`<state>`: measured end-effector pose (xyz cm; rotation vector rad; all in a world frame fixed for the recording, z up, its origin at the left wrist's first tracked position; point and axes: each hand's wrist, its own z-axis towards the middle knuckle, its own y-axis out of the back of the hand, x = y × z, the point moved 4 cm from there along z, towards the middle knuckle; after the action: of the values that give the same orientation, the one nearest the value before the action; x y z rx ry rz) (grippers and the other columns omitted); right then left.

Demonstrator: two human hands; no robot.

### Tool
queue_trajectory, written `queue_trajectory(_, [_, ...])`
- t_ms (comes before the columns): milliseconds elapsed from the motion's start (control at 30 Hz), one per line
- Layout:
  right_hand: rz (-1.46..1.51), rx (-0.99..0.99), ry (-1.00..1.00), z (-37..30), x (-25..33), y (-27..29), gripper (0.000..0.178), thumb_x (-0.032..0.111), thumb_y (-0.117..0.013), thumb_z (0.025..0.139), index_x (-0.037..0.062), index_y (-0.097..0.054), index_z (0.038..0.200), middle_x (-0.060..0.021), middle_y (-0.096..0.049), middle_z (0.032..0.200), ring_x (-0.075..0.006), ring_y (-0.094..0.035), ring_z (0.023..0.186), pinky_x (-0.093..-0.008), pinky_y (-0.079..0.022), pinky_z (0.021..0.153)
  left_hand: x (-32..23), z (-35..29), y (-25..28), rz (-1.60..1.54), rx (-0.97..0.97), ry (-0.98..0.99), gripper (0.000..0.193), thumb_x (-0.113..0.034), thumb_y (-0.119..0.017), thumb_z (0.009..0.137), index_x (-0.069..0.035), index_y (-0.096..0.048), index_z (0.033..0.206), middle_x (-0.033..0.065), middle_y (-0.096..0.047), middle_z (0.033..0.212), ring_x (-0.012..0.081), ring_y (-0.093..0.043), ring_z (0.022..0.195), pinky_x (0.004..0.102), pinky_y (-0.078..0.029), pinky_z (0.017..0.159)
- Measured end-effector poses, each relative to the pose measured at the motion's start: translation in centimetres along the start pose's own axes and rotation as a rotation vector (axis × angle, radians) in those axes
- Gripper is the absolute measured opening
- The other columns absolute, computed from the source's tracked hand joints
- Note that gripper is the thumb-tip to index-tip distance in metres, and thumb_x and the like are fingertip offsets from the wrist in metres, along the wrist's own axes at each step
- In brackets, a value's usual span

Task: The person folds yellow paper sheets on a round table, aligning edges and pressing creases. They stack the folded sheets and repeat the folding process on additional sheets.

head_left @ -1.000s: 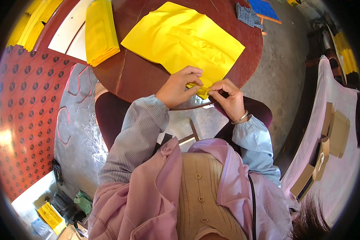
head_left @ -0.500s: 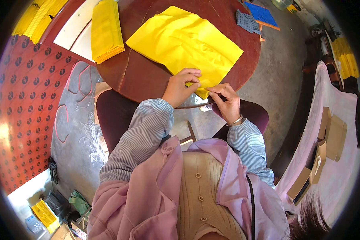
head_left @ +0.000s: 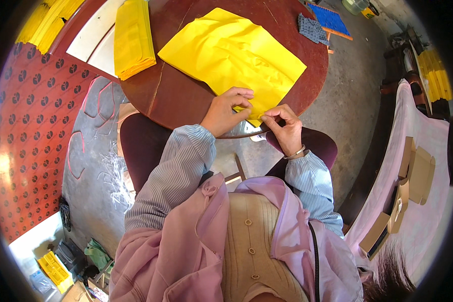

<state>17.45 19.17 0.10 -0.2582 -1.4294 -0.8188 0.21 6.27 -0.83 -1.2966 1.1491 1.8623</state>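
A wrinkled yellow cloth-like sheet (head_left: 231, 48), perhaps a flat bag, lies spread over the round dark-red table (head_left: 186, 103). Its near corner reaches the table's front edge, where both hands work. My left hand (head_left: 229, 109) has its thumb and fingers curled together at that corner, pinching the sheet's edge. Close beside it, my right hand (head_left: 287, 128) grips the same corner between thumb and forefinger. The fingers hide the exact spot they hold.
A folded yellow stack (head_left: 134, 40) stands at the table's back left. A grey textured cloth (head_left: 312, 28) lies at the right rim, near a blue board (head_left: 330, 20). Opened cardboard boxes (head_left: 420, 173) rest on a pink-covered surface at the right. White threads (head_left: 117, 176) litter the floor at left.
My left hand has shifted very slightly left. Both hands stay pinched at the yellow sheet's near corner, and the sheet lies almost as before.
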Motion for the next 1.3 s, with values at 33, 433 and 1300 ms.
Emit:
queue_trajectory(33, [0.0, -0.004, -0.006, 0.0, -0.2, 0.0, 0.009, 0.001, -0.083, 0.091, 0.0013, -0.077, 0.097, -0.0026, -0.067, 0.092, -0.0097, -0.066, 0.081, -0.0249, -0.054, 0.074, 0.0, 0.1, 0.0, 0.01, 0.002, 0.006, 0.011, -0.002, -0.074, 0.093, 0.002, -0.074, 0.103, 0.0139, -0.069, 0.138, 0.0244, -0.071, 0.123, 0.0318, -0.057, 0.1])
queue_trajectory(433, [-0.08, -0.029, 0.109, -0.4, 0.4, -0.2, 0.011, 0.0, -0.083, 0.09, 0.0005, -0.08, 0.1, -0.0048, -0.07, 0.092, -0.0124, -0.067, 0.081, -0.0253, -0.054, 0.073, 0.5, 0.2, -0.2, -0.072, -0.03, 0.057, 0.008, -0.002, -0.072, 0.095, 0.003, -0.071, 0.101, 0.0136, -0.07, 0.136, 0.0224, -0.071, 0.121, 0.0307, -0.057, 0.099])
queue_trajectory(1300, [-0.055, -0.03, 0.059, -0.4, 0.5, -0.3, 0.008, 0.001, -0.083, 0.092, -0.0004, -0.078, 0.099, -0.0048, -0.071, 0.095, -0.0113, -0.068, 0.085, -0.0246, -0.053, 0.077, 0.6, 0.2, -0.2, -0.152, -0.043, 0.104, 0.01, 0.002, -0.07, 0.096, 0.005, -0.071, 0.105, 0.0136, -0.069, 0.138, 0.0231, -0.07, 0.124, 0.0326, -0.057, 0.106])
